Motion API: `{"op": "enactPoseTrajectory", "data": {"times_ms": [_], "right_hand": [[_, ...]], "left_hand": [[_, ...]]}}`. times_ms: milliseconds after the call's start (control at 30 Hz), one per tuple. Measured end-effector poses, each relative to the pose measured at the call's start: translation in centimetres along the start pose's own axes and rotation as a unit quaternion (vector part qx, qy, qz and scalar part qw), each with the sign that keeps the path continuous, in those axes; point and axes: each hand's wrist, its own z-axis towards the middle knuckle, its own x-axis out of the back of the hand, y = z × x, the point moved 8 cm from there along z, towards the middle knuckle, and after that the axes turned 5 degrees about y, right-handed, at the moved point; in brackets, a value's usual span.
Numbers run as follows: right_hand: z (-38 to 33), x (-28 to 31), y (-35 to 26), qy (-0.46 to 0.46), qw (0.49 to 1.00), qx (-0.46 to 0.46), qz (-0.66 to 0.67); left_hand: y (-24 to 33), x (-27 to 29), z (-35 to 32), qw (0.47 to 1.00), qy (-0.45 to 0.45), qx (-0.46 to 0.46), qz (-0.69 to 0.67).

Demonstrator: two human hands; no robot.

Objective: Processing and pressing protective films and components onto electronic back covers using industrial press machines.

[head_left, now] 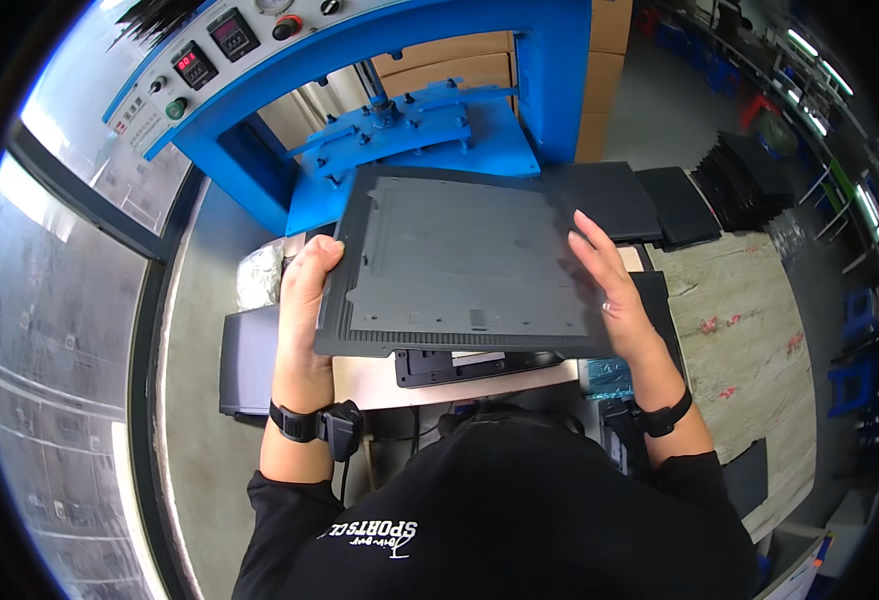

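I hold a large dark grey plastic panel (pixel 460 260) flat in front of me, above the workbench. My left hand (pixel 305 290) grips its left edge, thumb on top. Against the right edge, my right hand (pixel 610 290) rests with fingers stretched along the panel's side. Both wrists wear black bands. The panel hides most of the bench under it; a small black part (pixel 450 365) shows just below its near edge.
A blue press machine (pixel 410 120) with a control panel of buttons and displays (pixel 210 50) stands behind the panel. Stacks of dark panels (pixel 660 205) lie to the right. A beige workbench (pixel 750 320) extends right; cardboard boxes (pixel 450 60) stand behind.
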Motion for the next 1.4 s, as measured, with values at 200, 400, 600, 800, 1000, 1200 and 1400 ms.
{"op": "enactPoseTrajectory", "data": {"times_ms": [200, 400, 600, 800, 1000, 1200, 1400], "right_hand": [[0.9, 2.3, -2.4, 0.094, 0.968, -0.029, 0.229], [0.3, 2.8, -3.1, 0.094, 0.973, -0.025, 0.209], [0.4, 2.9, -1.9, 0.097, 0.974, -0.079, 0.186], [0.4, 4.6, 0.4, 0.239, 0.944, -0.187, 0.128], [3.9, -2.9, -8.3, -0.027, 0.98, 0.083, -0.178], [3.7, 1.6, -5.7, 0.12, 0.99, 0.066, 0.032], [3.6, 1.1, -4.5, 0.074, 0.984, 0.083, 0.141]], "left_hand": [[-0.2, -1.8, -2.0, 0.997, 0.042, -0.063, -0.012], [-1.6, -2.8, -1.9, 0.997, -0.06, -0.041, -0.001], [-2.9, -3.6, -1.3, 0.977, -0.161, 0.066, -0.126], [-2.8, -1.9, -0.1, 0.995, -0.006, 0.066, -0.078], [-0.4, -5.7, -3.2, 0.991, -0.059, -0.099, 0.068], [4.1, -2.3, -5.7, 0.856, -0.023, -0.449, 0.256], [3.2, -1.4, -2.9, 0.938, -0.042, -0.304, 0.164]]}}
